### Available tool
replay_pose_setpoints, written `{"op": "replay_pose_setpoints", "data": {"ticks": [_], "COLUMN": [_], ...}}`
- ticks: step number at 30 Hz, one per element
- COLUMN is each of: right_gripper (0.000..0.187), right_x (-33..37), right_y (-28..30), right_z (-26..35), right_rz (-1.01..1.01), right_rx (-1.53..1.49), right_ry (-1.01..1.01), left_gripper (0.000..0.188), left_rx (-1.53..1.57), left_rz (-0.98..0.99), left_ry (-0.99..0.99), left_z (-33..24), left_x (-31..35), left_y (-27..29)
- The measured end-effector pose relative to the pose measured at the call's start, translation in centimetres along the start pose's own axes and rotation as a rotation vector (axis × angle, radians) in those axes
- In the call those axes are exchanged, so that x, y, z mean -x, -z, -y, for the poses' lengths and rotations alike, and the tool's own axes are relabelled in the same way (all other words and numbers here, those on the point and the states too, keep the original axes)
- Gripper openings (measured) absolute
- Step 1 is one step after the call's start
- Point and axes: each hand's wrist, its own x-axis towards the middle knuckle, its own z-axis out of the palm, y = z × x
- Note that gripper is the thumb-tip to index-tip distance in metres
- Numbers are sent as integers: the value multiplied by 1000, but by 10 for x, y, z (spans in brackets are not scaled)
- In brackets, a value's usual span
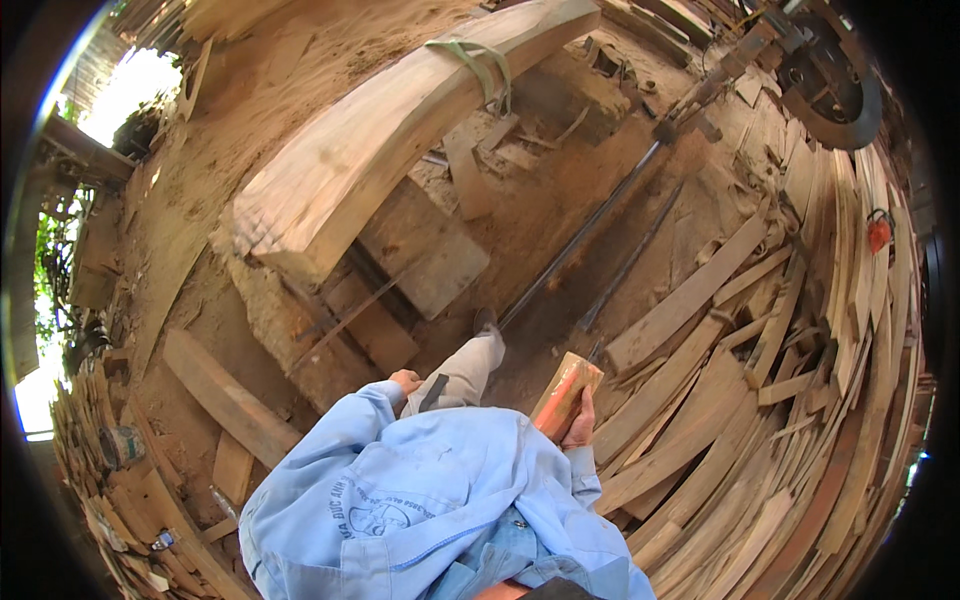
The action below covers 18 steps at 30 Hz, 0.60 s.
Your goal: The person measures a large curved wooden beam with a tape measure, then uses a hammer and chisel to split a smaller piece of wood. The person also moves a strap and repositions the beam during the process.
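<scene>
The right hand is clamped on a wooden block with orange-red markings, its long axis slanting forward and rightward from the body, near the left edge of the board pile. The left hand lies well apart, leftward; whether it grips anything, I cannot tell.

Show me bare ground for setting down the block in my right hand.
Bare sandy ground lies left of the big beam; a narrower dirt strip runs between the flat slab and the long rod. It is crowded right of your right hand, with piled planks, and at lower left, with scrap wood.
</scene>
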Motion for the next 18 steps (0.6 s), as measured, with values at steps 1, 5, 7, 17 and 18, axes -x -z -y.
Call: {"op": "replay_pose_setpoints", "data": {"ticks": [1,5,7,17,18], "right_gripper": [52,52,52,49,49], "right_x": [-19,-84,-111,-251,-269], "right_y": [-13,-64,-88,-198,-207], "right_z": [14,81,115,205,210], "right_rz": [24,68,96,247,270], "right_rx": [-21,111,104,205,216], "right_ry": [-18,21,-30,-114,-115], "left_gripper": [45,41,43,41,40], "left_rx": [-17,78,-28,506,564], "left_rz": [-37,-23,-161,-317,-278], "left_ry": [-53,76,0,47,95], "left_z": [-20,-98,-130,-178,-168], "left_x": [-20,-111,-146,-222,-225], "left_y": [23,119,163,232,219]}}
